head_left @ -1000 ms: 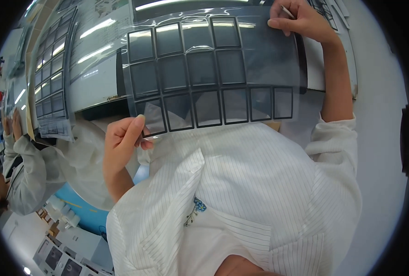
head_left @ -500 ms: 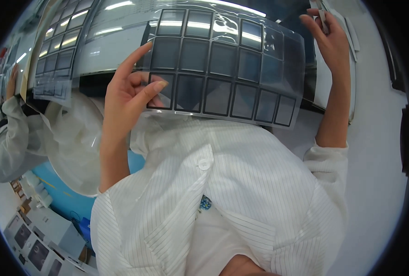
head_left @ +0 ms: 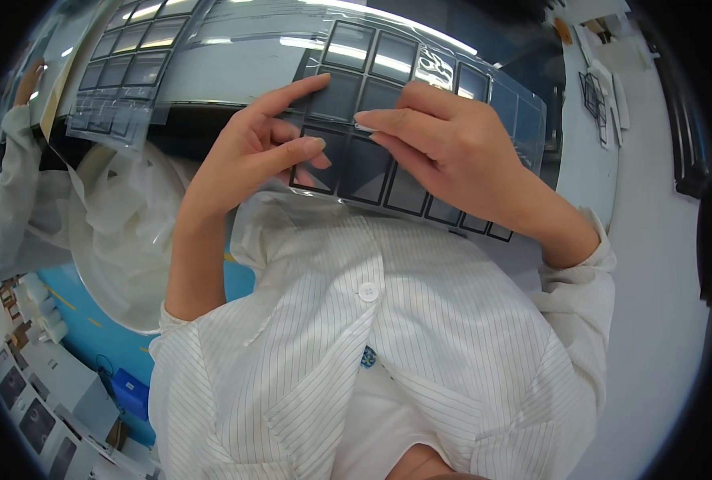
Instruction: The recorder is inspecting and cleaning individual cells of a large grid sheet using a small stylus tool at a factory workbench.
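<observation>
A clear plastic sheet carries rows of dark-framed rectangular panels and lies in front of my body. At its left edge my left hand grips the sheet, thumb on top and some fingertips showing through the film from below; the index finger stretches out over it. My right hand is closed in a pinch above the middle row of panels. A small pale strip pokes out between its thumb and index finger; its exact kind is too small to make out. The right hand covers several panels.
Another sheet with dark-framed panels is at the upper left, beside a white bin with a liner. Another person's sleeve shows at the far left. Thin black frames lie on the right-hand surface.
My right hand has come from the upper right over to the middle of the sheet, still pinching the small strip. The sheet and my left hand have shifted slightly right in view.
</observation>
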Tool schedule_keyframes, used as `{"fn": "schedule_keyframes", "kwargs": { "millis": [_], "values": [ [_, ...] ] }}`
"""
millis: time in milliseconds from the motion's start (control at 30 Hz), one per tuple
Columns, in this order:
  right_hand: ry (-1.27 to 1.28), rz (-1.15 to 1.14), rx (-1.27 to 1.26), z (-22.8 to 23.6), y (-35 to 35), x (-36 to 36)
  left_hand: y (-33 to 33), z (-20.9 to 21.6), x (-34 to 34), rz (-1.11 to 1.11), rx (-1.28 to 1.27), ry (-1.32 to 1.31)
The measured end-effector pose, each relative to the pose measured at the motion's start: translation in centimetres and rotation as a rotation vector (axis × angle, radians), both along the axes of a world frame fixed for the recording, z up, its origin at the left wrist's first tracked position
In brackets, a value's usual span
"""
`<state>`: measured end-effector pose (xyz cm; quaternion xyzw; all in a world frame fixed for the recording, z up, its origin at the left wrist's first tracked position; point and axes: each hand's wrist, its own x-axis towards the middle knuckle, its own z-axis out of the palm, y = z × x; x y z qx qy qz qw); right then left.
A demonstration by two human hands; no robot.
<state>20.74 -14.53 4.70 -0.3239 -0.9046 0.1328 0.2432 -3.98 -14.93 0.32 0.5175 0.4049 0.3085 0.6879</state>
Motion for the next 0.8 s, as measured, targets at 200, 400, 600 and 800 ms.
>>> {"fn": "schedule_keyframes", "kwargs": {
  "millis": [200, 400, 600, 800],
  "values": [
    [-0.043, 0.059, 0.038, -0.1, 0.9, -2.1, 0.3, -0.2, -0.3, -0.034, -0.016, -0.041],
    [-0.105, 0.07, 0.052, -0.1, 1.4, -3.2, 0.5, -0.5, -0.6, -0.045, -0.031, -0.059],
    [-0.213, 0.076, 0.043, 0.5, 1.7, -4.4, 0.7, -0.4, -0.7, -0.046, -0.059, -0.061],
    [-0.312, 0.039, 0.011, 1.3, 1.4, -4.2, 0.7, -0.1, -0.7, -0.057, -0.081, -0.056]
  ]
}}
